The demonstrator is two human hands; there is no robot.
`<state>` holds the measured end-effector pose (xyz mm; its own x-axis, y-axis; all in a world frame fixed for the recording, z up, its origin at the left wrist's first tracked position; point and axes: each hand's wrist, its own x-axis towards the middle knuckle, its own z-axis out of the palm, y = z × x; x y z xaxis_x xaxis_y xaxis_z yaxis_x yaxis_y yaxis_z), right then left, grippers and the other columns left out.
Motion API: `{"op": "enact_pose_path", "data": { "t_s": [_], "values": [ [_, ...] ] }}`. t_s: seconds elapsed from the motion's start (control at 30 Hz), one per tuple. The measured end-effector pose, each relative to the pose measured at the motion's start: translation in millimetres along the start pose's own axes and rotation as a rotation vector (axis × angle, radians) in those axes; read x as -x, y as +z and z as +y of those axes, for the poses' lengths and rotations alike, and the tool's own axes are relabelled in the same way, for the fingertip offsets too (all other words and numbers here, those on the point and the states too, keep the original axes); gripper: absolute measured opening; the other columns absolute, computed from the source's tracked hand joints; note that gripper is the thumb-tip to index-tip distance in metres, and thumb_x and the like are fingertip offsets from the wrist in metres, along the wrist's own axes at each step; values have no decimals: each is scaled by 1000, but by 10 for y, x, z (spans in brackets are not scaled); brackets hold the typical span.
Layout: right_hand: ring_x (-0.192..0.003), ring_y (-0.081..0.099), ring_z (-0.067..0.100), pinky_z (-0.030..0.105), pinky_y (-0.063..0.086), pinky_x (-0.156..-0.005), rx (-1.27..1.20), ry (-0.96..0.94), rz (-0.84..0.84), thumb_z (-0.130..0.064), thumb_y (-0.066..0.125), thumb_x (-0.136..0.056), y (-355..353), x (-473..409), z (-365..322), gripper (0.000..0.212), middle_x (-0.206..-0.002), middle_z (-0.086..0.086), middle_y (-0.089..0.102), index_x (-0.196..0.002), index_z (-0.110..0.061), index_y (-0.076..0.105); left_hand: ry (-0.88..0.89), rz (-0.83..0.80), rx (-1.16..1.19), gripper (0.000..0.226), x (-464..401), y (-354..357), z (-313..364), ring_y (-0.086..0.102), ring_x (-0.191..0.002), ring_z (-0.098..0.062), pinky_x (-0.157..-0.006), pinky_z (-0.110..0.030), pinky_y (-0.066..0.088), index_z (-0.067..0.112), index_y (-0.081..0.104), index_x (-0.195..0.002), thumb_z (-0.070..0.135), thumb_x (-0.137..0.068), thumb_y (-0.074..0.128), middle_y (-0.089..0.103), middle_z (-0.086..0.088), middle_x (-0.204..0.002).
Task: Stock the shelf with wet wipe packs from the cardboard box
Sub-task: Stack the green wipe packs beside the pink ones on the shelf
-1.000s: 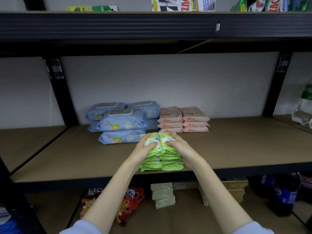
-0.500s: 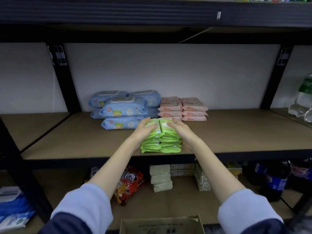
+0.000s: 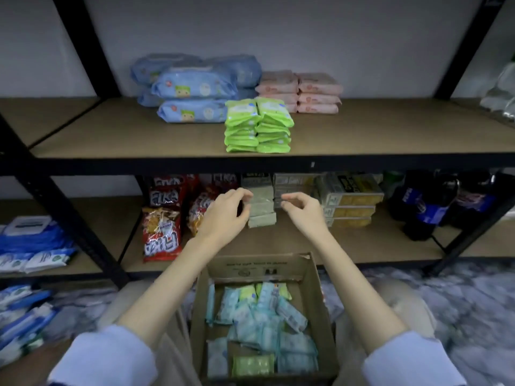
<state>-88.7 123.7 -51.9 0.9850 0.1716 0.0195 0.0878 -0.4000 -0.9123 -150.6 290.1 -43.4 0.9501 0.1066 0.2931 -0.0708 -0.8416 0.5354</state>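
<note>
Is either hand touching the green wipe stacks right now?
Apart. Head view: both the left hand and right hand hang below the shelf edge, well under the green stacks.

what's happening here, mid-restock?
Yes. A person is stocking wet wipe packs from a cardboard box onto the shelf. Two stacks of green packs sit near the shelf's front edge, in front of blue packs and pink packs. The left hand and right hand hold nothing, hovering between shelf and box. More packs remain in the box.

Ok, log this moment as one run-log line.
left hand: empty | right hand: empty | green packs: stacked on shelf | cardboard box: packs remain
</note>
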Motion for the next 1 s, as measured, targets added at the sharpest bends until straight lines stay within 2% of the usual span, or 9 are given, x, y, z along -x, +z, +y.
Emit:
{"op": "enact_pose_path", "data": {
  "t_s": [0.13, 0.2, 0.3, 0.5, 0.63, 0.7, 0.77, 0.87, 1.0],
  "values": [
    [-96, 56, 15, 21, 45, -79, 123, 199, -190, -18, 57, -88, 206, 197, 700, 19, -104, 3, 65, -103, -13, 67, -123, -260, -54, 25, 403, 559, -358, 55, -110, -22, -92, -40, 45, 19, 56, -116, 22, -91, 50, 59, -2, -118],
    [-78, 56, 13, 7, 41, -52, 164, 299, -264, -18, 55, -90, 295, 307, 1026, 18, -91, 2, 63, -101, -12, 67, -228, -386, -19, 24, 614, 819, -544, 57, -109, -21, -93, -38, 46, 18, 58, -113, 20, -90, 52, 61, -2, -118],
    [-48, 48, 7, 11, 33, -33, 248, 453, -332, -17, 51, -90, 395, 466, 1455, 18, -66, -4, 55, -97, -10, 66, -396, -528, 40, 24, 920, 1155, -816, 59, -108, -23, -90, -29, 45, 12, 60, -113, 14, -90, 52, 64, -8, -115],
    [-52, 44, 17, 26, 37, -49, 347, 681, -464, -18, 49, -91, 560, 682, 2076, 29, -82, 13, 53, -107, 4, 61, -639, -664, 90, 23, 1351, 1633, -1221, 56, -110, -26, -90, -27, 42, 6, 61, -111, 12, -92, 50, 62, -13, -119],
    [-49, 38, 16, 27, 34, -48, 370, 736, -491, -13, 49, -91, 664, 785, 2455, 14, -65, 3, 44, -79, -12, 55, -706, -718, 161, 12, 1554, 1935, -1374, 51, -81, -11, -57, -8, 34, 17, 56, -83, 9, -91, 52, 55, -3, -87],
    [-48, 33, 10, 16, 31, -42, 407, 706, -483, -8, 44, -93, 719, 810, 2622, 11, -62, -5, 38, -88, -12, 53, -746, -734, 205, 13, 1631, 2070, -1459, 50, -72, -8, -52, -2, 33, 19, 55, -80, 11, -90, 54, 50, 3, -74],
    [-52, 34, 8, 13, 29, -46, 436, 697, -492, -10, 44, -92, 774, 811, 2782, 17, -62, -4, 39, -80, -13, 55, -806, -739, 217, 15, 1702, 2231, -1592, 53, -86, -16, -56, -3, 33, 20, 56, -79, 10, -91, 54, 55, 1, -77],
    [-78, 49, 18, 23, 34, -62, 414, 757, -532, -7, 50, -89, 881, 797, 3086, 35, -74, 6, 52, -56, -19, 48, -835, -784, 231, 22, 1772, 2504, -1777, 57, -105, -28, -75, -24, 42, 2, 59, -110, 7, -91, 49, 63, -18, -106],
    [-112, 55, 26, 23, 38, -81, 444, 766, -532, -6, 49, -91, 970, 693, 3259, 21, -111, 13, 63, -105, -3, 64, -809, -848, 230, 32, 1851, 2815, -1978, 58, -108, -27, -88, -32, 47, 6, 57, -119, 7, -87, 54, 62, -13, -118]
  ]
}}
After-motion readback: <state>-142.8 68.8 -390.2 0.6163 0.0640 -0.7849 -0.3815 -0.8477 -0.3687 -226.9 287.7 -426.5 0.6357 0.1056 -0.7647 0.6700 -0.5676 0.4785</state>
